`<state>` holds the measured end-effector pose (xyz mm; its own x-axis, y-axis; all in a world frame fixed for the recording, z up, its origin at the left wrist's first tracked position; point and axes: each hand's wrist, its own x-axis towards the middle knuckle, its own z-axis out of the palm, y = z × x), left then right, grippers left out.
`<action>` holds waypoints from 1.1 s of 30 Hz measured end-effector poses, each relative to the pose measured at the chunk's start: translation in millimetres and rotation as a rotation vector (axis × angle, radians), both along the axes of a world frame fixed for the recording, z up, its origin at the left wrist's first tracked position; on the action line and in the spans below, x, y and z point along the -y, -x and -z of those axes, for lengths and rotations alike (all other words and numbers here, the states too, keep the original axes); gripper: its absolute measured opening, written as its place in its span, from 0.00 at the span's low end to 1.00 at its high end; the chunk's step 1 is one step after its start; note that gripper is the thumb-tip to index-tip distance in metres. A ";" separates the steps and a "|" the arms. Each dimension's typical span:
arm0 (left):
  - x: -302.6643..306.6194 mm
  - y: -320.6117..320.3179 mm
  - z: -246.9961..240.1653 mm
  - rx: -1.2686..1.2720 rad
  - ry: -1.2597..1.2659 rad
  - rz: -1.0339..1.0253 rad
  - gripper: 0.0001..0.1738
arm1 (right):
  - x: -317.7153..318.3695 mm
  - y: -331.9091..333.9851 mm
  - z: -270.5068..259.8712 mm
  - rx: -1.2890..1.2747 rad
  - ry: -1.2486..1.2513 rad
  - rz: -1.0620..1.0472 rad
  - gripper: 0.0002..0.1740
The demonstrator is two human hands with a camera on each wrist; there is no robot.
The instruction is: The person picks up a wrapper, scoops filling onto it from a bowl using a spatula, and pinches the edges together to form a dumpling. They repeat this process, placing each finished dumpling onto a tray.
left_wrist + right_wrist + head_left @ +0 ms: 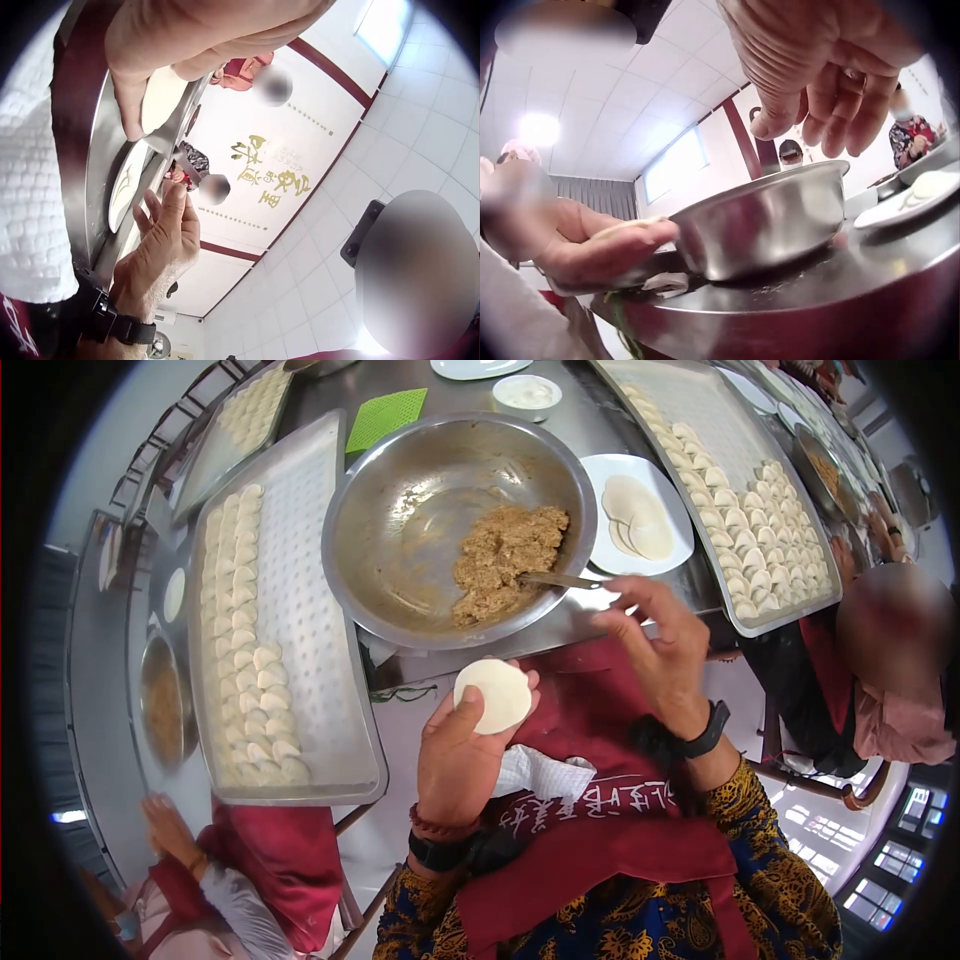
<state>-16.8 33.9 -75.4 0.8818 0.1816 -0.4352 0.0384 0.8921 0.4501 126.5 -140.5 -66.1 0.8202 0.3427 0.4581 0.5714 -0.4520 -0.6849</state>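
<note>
My left hand [462,755] holds a round white dumpling wrapper [505,700] on its fingers, the thumb pressed on its face. My right hand [668,650] is at the near right rim of a large steel bowl [350,575], thumb and fingers spread apart. Its fingertips are right by the end of a flat metal handle [570,580], which slants out of a brown mound of filling [510,550] in the bowl. In the right wrist view the handle's rounded end [755,112] shows behind the thumb, with no fingers wrapped around it.
A white plate of wrappers [607,550] stands right of the bowl. Metal trays with rows of dumplings flank it, one left [300,660] and one right [715,405]. Behind are a green mat [388,417] and a dish of white powder [527,393]. People sit on both sides.
</note>
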 end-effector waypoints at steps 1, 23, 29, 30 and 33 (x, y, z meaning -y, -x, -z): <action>-3.3 2.2 -2.6 0.001 0.001 -0.007 0.24 | -2.6 -7.2 -1.7 0.070 0.016 0.022 0.19; -23.6 -2.9 6.6 -0.038 0.066 -0.102 0.21 | -41.0 -63.8 -31.5 -0.050 -0.058 -0.477 0.06; -26.4 -5.6 6.1 -0.031 0.061 -0.126 0.25 | -62.0 -61.1 -14.2 0.014 0.095 -0.499 0.06; -26.9 -6.6 4.0 -0.040 0.057 -0.150 0.25 | -61.7 -60.2 -12.7 0.012 0.096 -0.503 0.06; -29.2 -8.4 -0.4 -0.019 0.028 -0.156 0.26 | -60.5 -54.0 -11.1 0.034 0.148 -0.467 0.06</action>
<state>-8.4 63.1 -74.9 0.8354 0.3037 -0.4581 -0.0938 0.9001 0.4256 180.5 -80.0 -55.0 0.5486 0.7338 0.4008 0.7574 -0.2332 -0.6099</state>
